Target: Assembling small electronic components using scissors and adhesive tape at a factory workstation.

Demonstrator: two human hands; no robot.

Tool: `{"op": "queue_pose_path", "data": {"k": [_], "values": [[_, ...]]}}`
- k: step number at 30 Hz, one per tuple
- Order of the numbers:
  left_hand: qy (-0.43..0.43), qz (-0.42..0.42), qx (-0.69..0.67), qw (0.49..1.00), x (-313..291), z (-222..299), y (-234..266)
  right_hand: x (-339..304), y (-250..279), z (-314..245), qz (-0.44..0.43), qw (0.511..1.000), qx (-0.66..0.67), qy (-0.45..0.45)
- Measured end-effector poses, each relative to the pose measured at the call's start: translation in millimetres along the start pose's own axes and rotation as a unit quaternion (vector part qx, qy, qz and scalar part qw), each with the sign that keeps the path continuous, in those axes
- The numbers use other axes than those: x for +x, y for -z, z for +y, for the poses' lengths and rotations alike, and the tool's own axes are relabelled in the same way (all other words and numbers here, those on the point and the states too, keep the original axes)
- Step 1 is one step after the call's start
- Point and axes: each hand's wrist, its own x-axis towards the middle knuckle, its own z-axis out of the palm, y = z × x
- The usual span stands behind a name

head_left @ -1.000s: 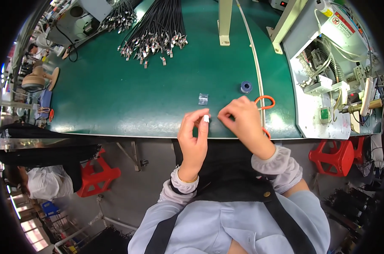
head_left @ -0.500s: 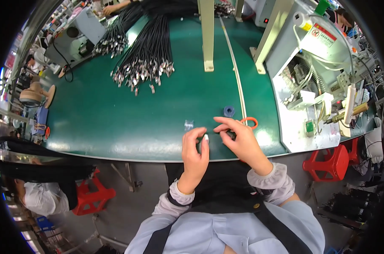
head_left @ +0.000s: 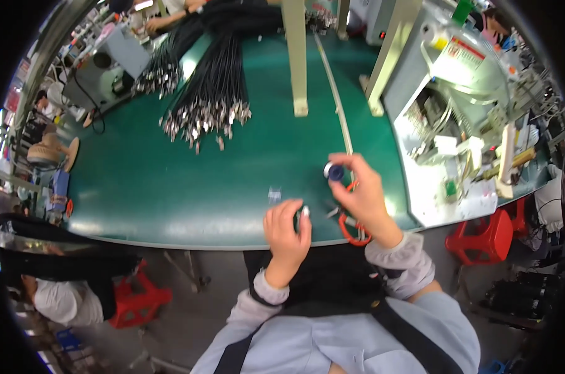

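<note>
Between the thumb and fingers of my right hand (head_left: pixel 365 196) is a small round dark blue spool-like piece (head_left: pixel 336 172) with a pale edge, held just above the table. My left hand (head_left: pixel 287 232) is near the table's front edge, its thumb and fingers curved but apart. Something white shows at its thumb tip; I cannot make out what. A small clear plastic piece (head_left: pixel 274 194) lies beyond that hand. Scissors with orange handles (head_left: pixel 355 235) lie below my right hand, which partly covers them.
Bundled black cables with metal ends (head_left: pixel 211 118) lie at the back left of the green table (head_left: pixel 133 193). Beige posts (head_left: pixel 297 62) and a long pale strip (head_left: pixel 335 93) stand or lie toward the back. A machine (head_left: pixel 448 146) occupies the right side. Red stools (head_left: pixel 485 240) flank the table.
My right hand has picked up the blue spool-like piece from the table. The scissors, mostly covered before, show more now. My left hand stays near the same spot, and the view has shifted slightly.
</note>
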Motion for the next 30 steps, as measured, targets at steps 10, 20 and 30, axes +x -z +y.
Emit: {"op": "queue_pose_path", "data": {"k": [10,20,30], "values": [[0.382,-0.116,-0.673,0.623,20.8,29.6,20.5,-33.7,9.1,-42.7,-0.009,0.995,0.006,0.099],[0.299,-0.099,-0.62,0.719,14.3,29.0,31.0,-41.4,20.5,-55.1,-0.027,0.989,0.117,0.087],[0.315,-0.12,-0.638,0.692,16.6,35.0,36.4,-30.1,27.4,-49.2,-0.018,0.96,0.005,0.281]]}}
